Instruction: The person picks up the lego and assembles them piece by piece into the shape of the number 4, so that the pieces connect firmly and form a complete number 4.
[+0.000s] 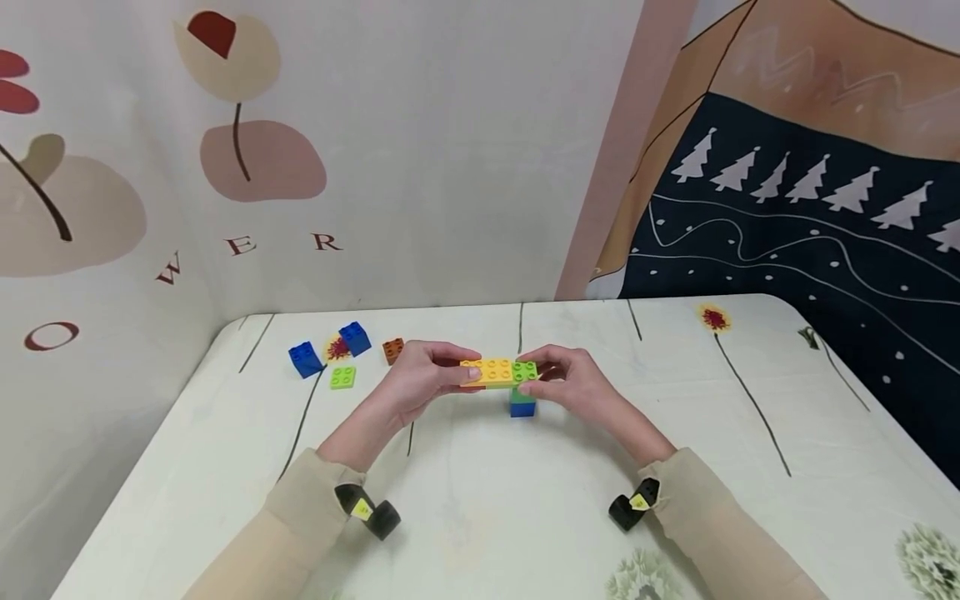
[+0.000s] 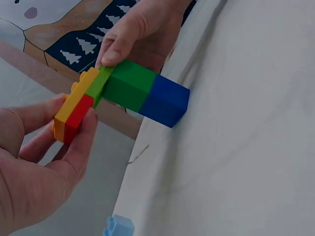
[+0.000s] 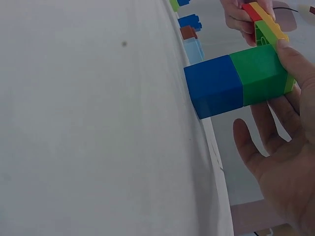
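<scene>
In the head view, a toy brick build spans both hands. A long yellow brick [image 1: 493, 369] tops it, with a light green brick [image 1: 525, 372] at the right end. Below the left end is a red brick [image 2: 78, 117]. Under the light green brick stand a green brick [image 2: 129, 84] and, lowest, a blue brick [image 2: 165, 101]. My left hand [image 1: 416, 379] pinches the yellow and red end between thumb and fingers. At the other end, my right hand [image 1: 573, 383] grips the light green brick, its thumb in front. The blue brick's contact with the table cannot be told.
Left of the hands, two blue bricks [image 1: 305, 359], a loose light green brick [image 1: 342, 377] and a brown brick [image 1: 392, 351] lie on the white cloth-covered table [image 1: 465, 500]. A light blue brick [image 3: 193, 50] shows in the wrist views. Printed curtains hang behind.
</scene>
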{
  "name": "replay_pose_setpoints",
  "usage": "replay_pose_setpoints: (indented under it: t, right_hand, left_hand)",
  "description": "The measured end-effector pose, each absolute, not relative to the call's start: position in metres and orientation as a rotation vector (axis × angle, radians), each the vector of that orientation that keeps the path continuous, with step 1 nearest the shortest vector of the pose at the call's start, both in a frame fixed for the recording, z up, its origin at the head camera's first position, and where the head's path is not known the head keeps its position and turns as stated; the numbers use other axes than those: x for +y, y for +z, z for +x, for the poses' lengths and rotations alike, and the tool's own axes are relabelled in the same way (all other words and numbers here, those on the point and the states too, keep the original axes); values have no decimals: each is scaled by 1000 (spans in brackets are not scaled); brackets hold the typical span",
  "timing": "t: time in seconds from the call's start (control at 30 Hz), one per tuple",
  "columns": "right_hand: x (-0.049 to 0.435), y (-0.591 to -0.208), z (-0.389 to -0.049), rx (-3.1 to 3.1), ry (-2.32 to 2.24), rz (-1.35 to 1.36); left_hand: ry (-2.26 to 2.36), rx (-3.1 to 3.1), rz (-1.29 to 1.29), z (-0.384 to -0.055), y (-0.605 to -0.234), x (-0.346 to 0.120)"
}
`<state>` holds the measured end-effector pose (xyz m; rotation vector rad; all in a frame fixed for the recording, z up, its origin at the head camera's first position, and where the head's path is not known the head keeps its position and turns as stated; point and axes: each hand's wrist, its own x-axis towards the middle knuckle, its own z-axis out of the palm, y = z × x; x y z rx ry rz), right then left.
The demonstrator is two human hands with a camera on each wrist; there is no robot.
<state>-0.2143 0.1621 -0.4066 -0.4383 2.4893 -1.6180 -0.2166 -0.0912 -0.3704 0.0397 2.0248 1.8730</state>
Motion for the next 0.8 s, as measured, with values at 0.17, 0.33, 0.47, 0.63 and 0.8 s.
replay_pose_setpoints:
  t: [0.17,0.33,0.47,0.63,0.8]
  right_hand:
    - [163,-407,-213,2507,-1598,-473]
    - [162,-407,-212,2527,-1582,-483]
    - [161,-407,-212,2527,-1581,-498]
    - [162,-408,-210,2522,-1590,-506]
    - [164,-405,-210,2527,-1583,-545]
  left_hand:
    - [1733,2153,207,-215,-369,-101]
    - [1703,2225,270,-216,-363,-117]
    - [1676,2285,265,-216,-359,-137]
    - [1629,2359,292,-215,-360,-169]
    - [1664,2395,223,-215,-362,-206]
